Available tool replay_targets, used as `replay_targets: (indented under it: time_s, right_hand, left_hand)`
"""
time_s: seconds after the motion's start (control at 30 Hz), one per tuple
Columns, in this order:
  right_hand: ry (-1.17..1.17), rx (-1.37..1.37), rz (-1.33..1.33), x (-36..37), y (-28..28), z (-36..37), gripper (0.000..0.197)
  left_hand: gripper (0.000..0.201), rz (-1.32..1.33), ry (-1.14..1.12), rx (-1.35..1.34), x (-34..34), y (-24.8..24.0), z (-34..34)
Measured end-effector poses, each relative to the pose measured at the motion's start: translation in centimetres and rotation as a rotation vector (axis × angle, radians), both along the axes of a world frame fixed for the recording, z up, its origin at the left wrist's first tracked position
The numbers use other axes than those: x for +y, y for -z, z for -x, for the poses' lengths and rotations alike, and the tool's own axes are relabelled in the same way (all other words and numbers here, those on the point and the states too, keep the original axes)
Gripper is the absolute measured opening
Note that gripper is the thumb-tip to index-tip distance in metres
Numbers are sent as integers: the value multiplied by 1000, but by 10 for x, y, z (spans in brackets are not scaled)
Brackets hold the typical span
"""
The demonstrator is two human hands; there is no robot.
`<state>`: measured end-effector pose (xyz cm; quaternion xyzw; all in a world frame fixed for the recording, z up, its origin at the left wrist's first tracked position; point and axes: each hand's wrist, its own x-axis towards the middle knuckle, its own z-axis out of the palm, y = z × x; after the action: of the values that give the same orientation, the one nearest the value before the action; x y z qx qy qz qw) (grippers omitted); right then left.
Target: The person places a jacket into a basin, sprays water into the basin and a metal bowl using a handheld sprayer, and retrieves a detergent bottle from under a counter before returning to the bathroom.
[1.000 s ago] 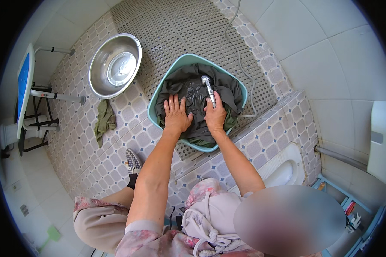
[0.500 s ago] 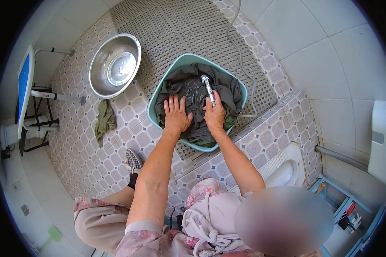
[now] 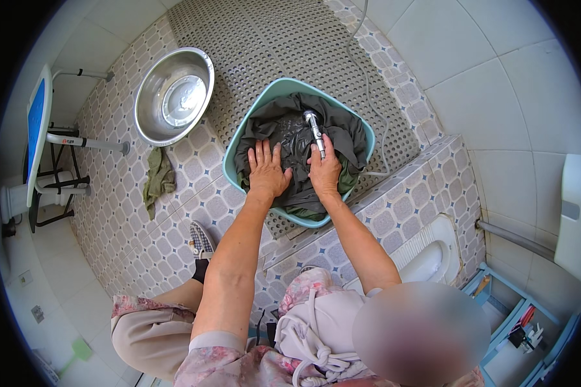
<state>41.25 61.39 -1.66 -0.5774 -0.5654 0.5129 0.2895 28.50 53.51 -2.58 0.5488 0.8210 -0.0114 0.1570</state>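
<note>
The right hand (image 3: 325, 173) grips the shower head (image 3: 314, 132); the left hand (image 3: 266, 173), empty, lies flat on dark cloth (image 3: 274, 115). Slackened grip could spray the floor (image 3: 126, 187).

Under me is a pale tiled floor (image 3: 116, 213) dotted with small blue diamonds, and over part of it lies a grey mat (image 3: 252, 39) full of holes. The teal tub (image 3: 281, 86) stands on that mat. Beyond the tub and to its left I have a steel bowl (image 3: 158, 122). A crumpled green rag (image 3: 158, 179) lies on the tiles left of the tub; my checked shoe (image 3: 201, 240) rests nearer me than the tub, also to its left. A thin hose (image 3: 386, 132) runs over the mat on the tub's right.
</note>
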Motion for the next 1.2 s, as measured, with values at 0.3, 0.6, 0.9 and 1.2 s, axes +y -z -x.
replay_targets:
  time_s: [0.3, 0.6, 0.9, 1.2]
  right_hand:
    - [-17, 13, -85, 1, 14, 0, 46]
    - [-47, -66, -154, 5, 21, -1, 45]
    - [6, 82, 80, 3, 3, 0, 48]
    - [37, 405, 161, -3, -2, -6, 45]
  left_hand:
    - [77, -2, -9, -26, 1, -2, -1]
    - [78, 13, -7, -25, 3, -3, -3]
    - [78, 13, -7, -19, 2, -2, -1]
    - [78, 8, -11, -17, 0, 0, 1]
